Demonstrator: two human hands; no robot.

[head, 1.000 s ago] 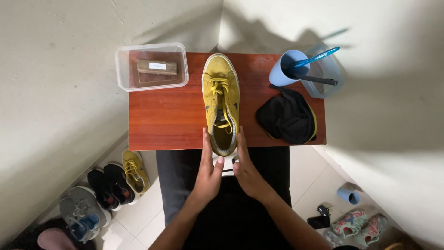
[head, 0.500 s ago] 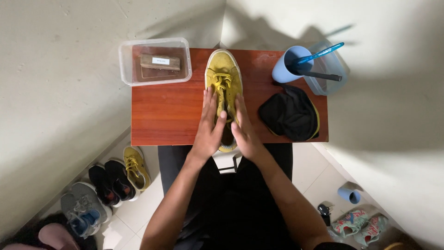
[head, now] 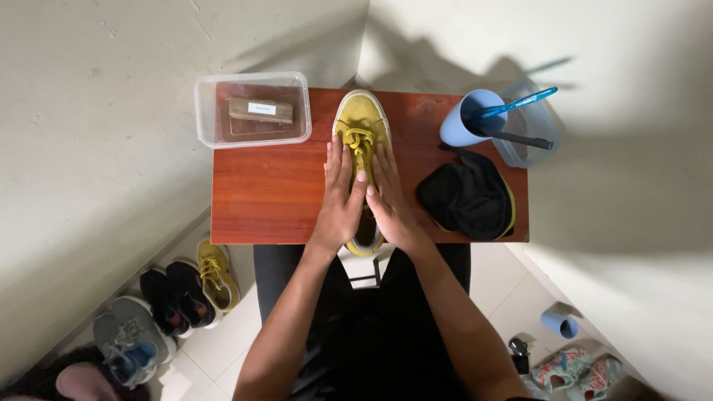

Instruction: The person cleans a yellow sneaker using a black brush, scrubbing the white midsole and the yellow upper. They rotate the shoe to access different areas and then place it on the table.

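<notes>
A yellow sneaker [head: 360, 119] lies lengthwise on the small red-brown table [head: 267, 193], toe pointing away from me. My left hand [head: 340, 197] rests flat on its left side, fingers stretched toward the yellow laces. My right hand [head: 390, 197] lies flat on the shoe's right side, thumb touching the left hand. Both hands cover the shoe's middle and opening; only the toe, the laces and a bit of the heel show.
A clear plastic box [head: 252, 109] with a wooden brush sits at the table's back left. A blue cup [head: 469, 119] with a blue toothbrush and a clear tub stand back right, a black cloth [head: 468, 197] in front. Several shoes [head: 178, 297] lie on the floor at left.
Both hands slid forward from the shoe's heel up over its middle toward the laces. The shoe stays in the same spot on the table.
</notes>
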